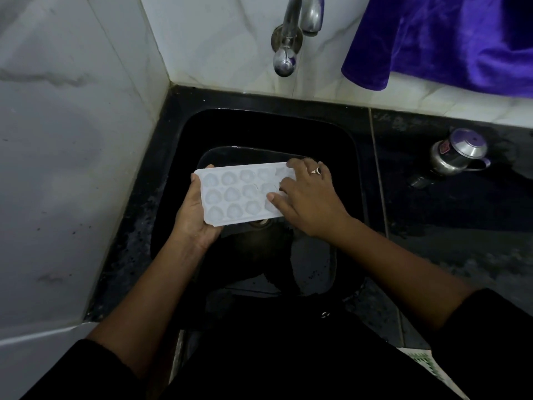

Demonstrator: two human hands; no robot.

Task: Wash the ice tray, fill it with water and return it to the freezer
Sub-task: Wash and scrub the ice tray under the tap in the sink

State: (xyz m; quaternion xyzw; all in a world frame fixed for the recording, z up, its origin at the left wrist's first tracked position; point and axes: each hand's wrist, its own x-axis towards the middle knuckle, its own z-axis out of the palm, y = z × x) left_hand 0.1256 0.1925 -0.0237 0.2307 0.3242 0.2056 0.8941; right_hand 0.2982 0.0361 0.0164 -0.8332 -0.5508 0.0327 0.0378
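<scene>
A white plastic ice tray (236,193) with several round cups is held over the black sink (343,134). My left hand (193,217) grips its left end from below, thumb and fingertips curled over the edges. My right hand (308,197), with a ring on one finger, lies over the tray's right end, its fingers spread across the cups and touching them. The metal tap (297,27) juts from the wall above the sink; no water is seen running from it.
White tiled walls close in the sink at left and back. A black counter (450,215) runs to the right, with a steel lidded pot (458,153) on it. A purple cloth (450,39) hangs at the top right. The drain (261,222) shows just below the tray.
</scene>
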